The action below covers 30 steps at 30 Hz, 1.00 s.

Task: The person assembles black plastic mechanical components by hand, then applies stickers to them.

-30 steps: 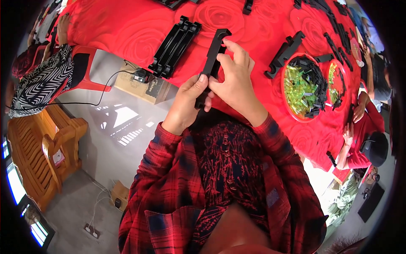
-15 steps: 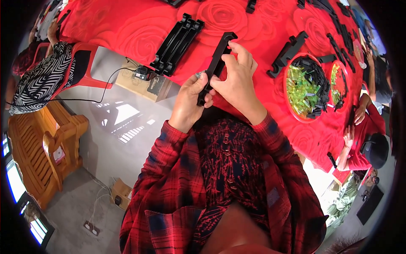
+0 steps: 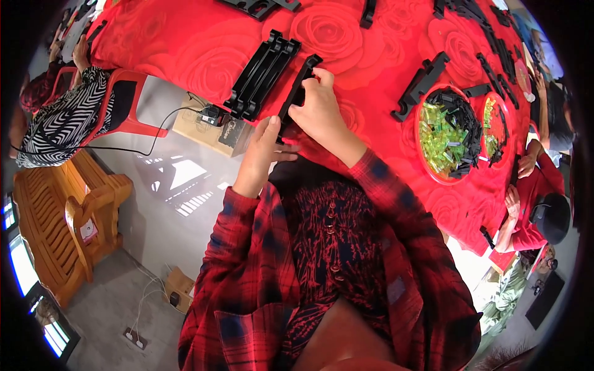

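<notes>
A long black plastic bar (image 3: 297,93) is held between both hands over the near edge of the red rose-patterned table (image 3: 204,55). My right hand (image 3: 322,111) grips its upper part from the right. My left hand (image 3: 265,145) holds its lower end, fingers wrapped around it. To the left of the bar a stack of similar black bars (image 3: 263,74) lies on the cloth.
Two red round trays (image 3: 427,157) with yellow-green and black small parts sit at right, more black bars (image 3: 421,86) beside them. A cardboard box (image 3: 213,127) with a cable is below the table edge. Other people sit at left (image 3: 62,117) and right (image 3: 544,198). A wooden bench (image 3: 62,210) stands lower left.
Both hands with the black bar have shifted slightly up and toward the table; the grip looks the same.
</notes>
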Available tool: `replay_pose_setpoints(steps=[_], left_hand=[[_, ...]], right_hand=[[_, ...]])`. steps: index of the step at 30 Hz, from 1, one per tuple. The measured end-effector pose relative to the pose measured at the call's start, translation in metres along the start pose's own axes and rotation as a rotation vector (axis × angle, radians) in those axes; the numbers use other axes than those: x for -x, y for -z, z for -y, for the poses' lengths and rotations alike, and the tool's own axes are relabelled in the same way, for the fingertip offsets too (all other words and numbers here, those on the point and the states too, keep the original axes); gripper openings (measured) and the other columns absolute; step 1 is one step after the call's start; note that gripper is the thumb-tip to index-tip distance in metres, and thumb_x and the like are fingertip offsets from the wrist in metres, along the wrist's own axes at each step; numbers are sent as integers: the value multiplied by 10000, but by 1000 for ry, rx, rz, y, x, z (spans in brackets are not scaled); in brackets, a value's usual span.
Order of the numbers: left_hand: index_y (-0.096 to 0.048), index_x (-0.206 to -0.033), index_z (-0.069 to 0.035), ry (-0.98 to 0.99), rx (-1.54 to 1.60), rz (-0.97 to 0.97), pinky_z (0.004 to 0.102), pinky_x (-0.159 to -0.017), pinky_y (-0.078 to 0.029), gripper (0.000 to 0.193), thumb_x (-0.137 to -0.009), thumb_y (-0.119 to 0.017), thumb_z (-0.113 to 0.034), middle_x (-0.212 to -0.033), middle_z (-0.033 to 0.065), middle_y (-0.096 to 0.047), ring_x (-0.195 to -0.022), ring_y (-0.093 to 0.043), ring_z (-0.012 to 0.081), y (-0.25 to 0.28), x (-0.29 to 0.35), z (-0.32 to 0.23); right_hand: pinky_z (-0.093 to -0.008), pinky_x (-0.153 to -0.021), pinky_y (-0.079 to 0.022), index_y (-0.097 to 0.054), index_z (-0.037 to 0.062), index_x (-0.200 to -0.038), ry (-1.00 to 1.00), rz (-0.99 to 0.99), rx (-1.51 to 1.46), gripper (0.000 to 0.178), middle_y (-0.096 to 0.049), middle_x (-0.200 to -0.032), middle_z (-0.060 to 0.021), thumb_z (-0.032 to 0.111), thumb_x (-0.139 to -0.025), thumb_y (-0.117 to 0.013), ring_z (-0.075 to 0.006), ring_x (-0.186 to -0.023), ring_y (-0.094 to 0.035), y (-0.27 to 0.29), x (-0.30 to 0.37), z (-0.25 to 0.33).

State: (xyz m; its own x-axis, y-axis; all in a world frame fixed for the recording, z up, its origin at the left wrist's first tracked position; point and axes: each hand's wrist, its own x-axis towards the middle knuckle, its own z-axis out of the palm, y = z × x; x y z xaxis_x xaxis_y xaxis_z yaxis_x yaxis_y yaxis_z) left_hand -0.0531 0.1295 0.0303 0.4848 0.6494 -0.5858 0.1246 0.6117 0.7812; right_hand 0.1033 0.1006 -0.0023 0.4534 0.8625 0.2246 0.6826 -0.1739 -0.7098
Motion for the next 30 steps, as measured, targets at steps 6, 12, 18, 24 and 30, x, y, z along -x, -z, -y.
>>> replay_pose_setpoints(steps=[6, 12, 18, 24, 30], left_hand=[[-498, -1020, 21, -398, -656, -272, 342, -569, -502, 313, -1037, -534, -290, -765, 112, -619, -629, -629, 201, 21, 6, 11], [-482, -918, -4, -697, -669, -529, 359, -628, -472, 193, -955, -647, -99, -757, 117, -593, -673, -564, 217, 43, -13, 1], [-574, -1068, 27, -975, -959, -572, 470, -839, -435, 228, -879, -660, -67, -995, 190, -607, -958, -542, 379, 57, -50, -10], [-590, -1171, 21, -1013, -1061, -500, 500, -869, -418, 327, -871, -662, -90, -989, 213, -595, -972, -537, 424, 56, -71, -17], [-603, -1196, 16, -1020, -1230, -546, 485, -902, -424, 332, -880, -646, -74, -1057, 188, -642, -1000, -565, 390, 44, -67, -10]], right_hand=[[-483, -1057, -424, -559, -176, -966, 14, 26, 199, 361, -579, -1069, -356, 50, -717, -693, -511, -1298, -397, -20, -17, -5], [-493, -1094, -397, -470, -224, -1174, -93, 101, 252, 578, -369, -1358, -447, 113, -753, -678, -565, -1288, -383, -15, -33, 11], [-497, -1047, -433, -466, -217, -1195, -73, 116, 175, 608, -295, -1415, -463, 135, -749, -682, -566, -1218, -439, -8, -27, 7], [-523, -951, -479, -499, -209, -1218, -131, 124, 370, 521, -324, -1441, -435, 118, -821, -580, -487, -1155, -501, -21, -29, 12], [-478, -814, -510, -486, -181, -1320, -122, 266, 622, 552, -267, -1510, -420, 135, -867, -494, -386, -1143, -527, -26, -26, 21]])
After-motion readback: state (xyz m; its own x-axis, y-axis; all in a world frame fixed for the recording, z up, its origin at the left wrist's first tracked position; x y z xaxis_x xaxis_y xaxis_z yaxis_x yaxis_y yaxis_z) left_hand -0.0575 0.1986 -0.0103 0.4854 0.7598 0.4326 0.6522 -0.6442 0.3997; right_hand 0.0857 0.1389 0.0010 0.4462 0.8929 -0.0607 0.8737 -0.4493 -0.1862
